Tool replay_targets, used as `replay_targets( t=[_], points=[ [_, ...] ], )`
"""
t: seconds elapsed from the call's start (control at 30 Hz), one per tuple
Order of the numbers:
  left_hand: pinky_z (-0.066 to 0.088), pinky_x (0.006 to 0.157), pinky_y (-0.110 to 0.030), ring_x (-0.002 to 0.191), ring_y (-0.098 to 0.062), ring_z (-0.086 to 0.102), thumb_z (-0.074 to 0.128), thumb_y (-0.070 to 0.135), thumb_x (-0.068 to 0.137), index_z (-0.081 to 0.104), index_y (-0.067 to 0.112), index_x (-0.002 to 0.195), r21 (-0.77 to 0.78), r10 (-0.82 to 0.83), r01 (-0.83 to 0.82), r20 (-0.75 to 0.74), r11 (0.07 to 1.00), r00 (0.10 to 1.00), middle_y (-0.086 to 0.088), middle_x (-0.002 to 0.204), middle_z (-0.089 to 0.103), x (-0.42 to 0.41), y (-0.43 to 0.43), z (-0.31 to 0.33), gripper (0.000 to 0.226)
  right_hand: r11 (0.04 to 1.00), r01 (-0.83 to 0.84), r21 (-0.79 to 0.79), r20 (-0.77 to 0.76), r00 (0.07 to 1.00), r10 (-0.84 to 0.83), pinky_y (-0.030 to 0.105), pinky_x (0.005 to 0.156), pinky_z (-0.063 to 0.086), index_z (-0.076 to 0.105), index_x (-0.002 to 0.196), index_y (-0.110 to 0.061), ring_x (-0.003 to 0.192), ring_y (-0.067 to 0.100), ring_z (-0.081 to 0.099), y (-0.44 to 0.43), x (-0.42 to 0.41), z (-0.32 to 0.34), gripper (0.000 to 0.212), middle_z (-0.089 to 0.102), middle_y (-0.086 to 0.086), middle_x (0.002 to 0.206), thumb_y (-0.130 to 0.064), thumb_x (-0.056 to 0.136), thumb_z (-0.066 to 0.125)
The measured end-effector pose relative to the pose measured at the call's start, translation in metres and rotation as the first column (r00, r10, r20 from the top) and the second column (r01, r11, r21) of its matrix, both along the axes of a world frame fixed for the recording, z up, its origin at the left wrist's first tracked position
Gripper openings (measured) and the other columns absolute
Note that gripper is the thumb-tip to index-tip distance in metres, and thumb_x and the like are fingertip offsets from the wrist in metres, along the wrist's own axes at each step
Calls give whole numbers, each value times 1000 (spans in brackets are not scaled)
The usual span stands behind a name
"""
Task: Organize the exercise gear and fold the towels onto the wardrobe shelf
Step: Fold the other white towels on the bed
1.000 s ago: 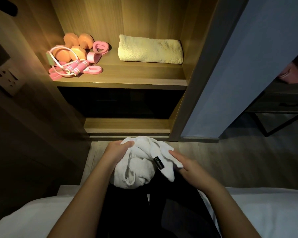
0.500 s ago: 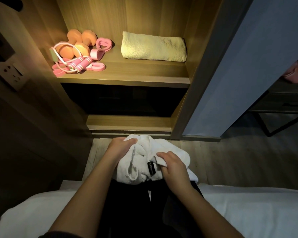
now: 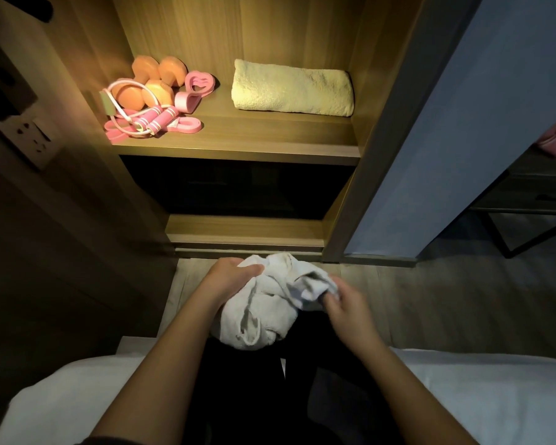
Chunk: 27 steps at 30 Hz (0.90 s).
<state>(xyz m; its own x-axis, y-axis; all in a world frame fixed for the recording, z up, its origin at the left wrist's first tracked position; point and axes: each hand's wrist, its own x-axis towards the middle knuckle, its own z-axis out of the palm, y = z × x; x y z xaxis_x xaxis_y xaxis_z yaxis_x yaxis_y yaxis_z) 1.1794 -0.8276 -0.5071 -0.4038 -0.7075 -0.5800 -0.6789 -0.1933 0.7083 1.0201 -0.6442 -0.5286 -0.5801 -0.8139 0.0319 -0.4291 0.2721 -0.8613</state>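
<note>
A crumpled white towel (image 3: 264, 313) lies bunched on my lap over dark trousers. My left hand (image 3: 230, 277) grips its upper left part. My right hand (image 3: 344, 303) pinches a fold at its right edge. On the lit wardrobe shelf (image 3: 254, 146) a folded yellow towel (image 3: 292, 89) lies at the right. At the shelf's left sit orange dumbbells (image 3: 151, 83), a pink skipping rope (image 3: 148, 120), pink heart-shaped grips (image 3: 195, 88) and a pink band (image 3: 187, 125).
A dark compartment (image 3: 238, 187) opens below the shelf. A blue-grey wardrobe door (image 3: 463, 123) stands at the right, with a dark metal-legged table (image 3: 527, 200) beyond it. A wall socket (image 3: 29, 139) is at the left. White bedding (image 3: 495, 396) lies either side of my legs.
My right hand has shifted right along the towel and now pinches a fold at its edge; the black label is hidden. My left hand keeps its hold.
</note>
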Motion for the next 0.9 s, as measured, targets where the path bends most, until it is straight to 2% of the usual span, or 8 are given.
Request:
replay_targets(
  t=[0.13, 0.23, 0.3, 0.43, 0.53, 0.67, 0.77, 0.9],
  points=[
    [52, 66, -29, 77, -14, 67, 72, 43, 76, 72, 22, 84, -125, -370, 387, 142, 914, 918, 5, 80, 72, -4, 11, 12, 22, 986, -48, -160, 309, 946, 96, 14, 68, 50, 72, 91, -39, 81, 1, 68, -1, -13, 62, 21, 74, -10, 89, -27, 90, 55],
    [56, 85, -35, 90, -12, 68, 71, 55, 59, 74, 27, 93, -65, -660, 671, 136, 739, 739, 5, 91, 74, -13, 28, 29, 44, 952, -302, -58, 429, 853, 297, 16, 65, 49, 73, 91, -26, 77, 2, 66, -11, -14, 83, 16, 73, -7, 83, -23, 89, 57],
    [54, 91, -36, 96, -9, 68, 74, 54, 59, 74, 31, 100, -29, -717, 719, 65, 694, 694, 9, 98, 74, -15, 34, 37, 47, 943, -332, 27, 483, 830, 279, 22, 69, 53, 71, 97, -20, 80, 6, 68, -16, -12, 80, 15, 74, -5, 86, -16, 94, 57],
    [55, 87, -33, 97, -13, 68, 62, 25, 88, 72, 28, 109, -62, -599, 596, -108, 800, 793, 3, 106, 72, -1, 28, 38, 23, 968, -183, 172, 430, 898, 93, 44, 86, 55, 67, 107, -25, 91, 16, 69, -18, -11, 56, 17, 73, -1, 98, -22, 94, 56],
    [52, 84, -21, 98, 0, 65, 58, 21, 93, 72, 39, 106, -98, -371, 357, -258, 929, 892, 18, 107, 71, 8, 25, 36, 27, 957, -198, 210, 428, 899, 92, 49, 93, 53, 65, 111, -29, 100, 17, 67, -16, -7, 42, 22, 70, -2, 107, -30, 92, 55],
    [49, 75, -10, 91, 3, 67, 66, 22, 91, 75, 34, 99, -228, -352, 283, -370, 932, 860, 19, 98, 73, 1, 29, 34, 17, 918, -354, 179, 548, 811, 206, 44, 95, 52, 68, 111, -31, 103, 17, 68, -13, -4, 37, 26, 72, -1, 110, -34, 88, 57],
    [50, 75, -17, 87, -3, 69, 68, 29, 89, 76, 30, 95, -168, -409, 374, -315, 912, 856, 10, 92, 75, -10, 32, 28, 10, 887, -416, 200, 520, 813, 263, 39, 94, 52, 67, 110, -29, 102, 15, 67, -14, -6, 37, 23, 72, -3, 108, -34, 90, 56],
    [53, 70, -22, 80, -7, 69, 72, 30, 85, 76, 31, 80, -108, -349, 332, -248, 937, 904, 9, 83, 74, -22, 31, 16, 7, 970, -184, 162, 424, 900, 100, 45, 85, 52, 56, 99, -35, 90, 17, 65, -13, -1, 26, 16, 68, -2, 99, -35, 85, 64]
  ],
)
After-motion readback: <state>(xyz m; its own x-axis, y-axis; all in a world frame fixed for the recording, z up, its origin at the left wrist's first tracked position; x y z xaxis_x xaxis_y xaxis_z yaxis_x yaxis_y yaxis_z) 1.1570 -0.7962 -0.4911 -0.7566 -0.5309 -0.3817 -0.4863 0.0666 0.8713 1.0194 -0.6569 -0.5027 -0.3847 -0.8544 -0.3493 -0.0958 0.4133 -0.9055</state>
